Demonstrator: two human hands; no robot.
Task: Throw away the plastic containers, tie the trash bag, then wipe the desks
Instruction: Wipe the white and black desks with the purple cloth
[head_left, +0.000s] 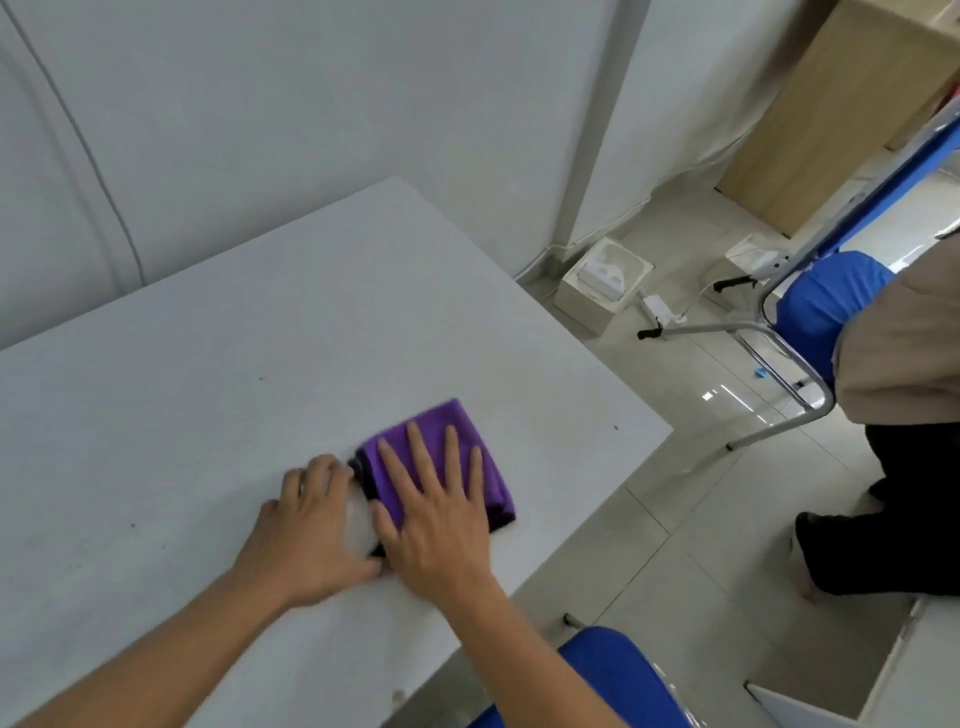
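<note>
Blue chair (613, 670): bottom right of the frame, its seat partly tucked under the near desk edge.

Right hand (441, 525): lower centre, palm down on the cloth. The fingers are straight and spread, pressing flat and curled round nothing.

Left hand (306, 530): just left of the right hand, resting on the desk. The fingers are bent, with their tips at the cloth's dark left edge. It is blurred, so it cannot be told whether it pinches the fabric or only touches it.

Purple cloth (496, 478): folded and lying flat on the desk, centre-right of the frame, near the desk's right edge and mostly under the right hand.

White desk (208, 338): fills the left and centre, its top marked with a few dark specks.

Second person (893, 353): right edge, in a beige top and dark trousers, seated on another blue chair (821, 306) with metal legs.

White boxes (597, 291): on the tiled floor, right of centre, by the wall.

Wooden cabinet (831, 114): upper right corner.
</note>
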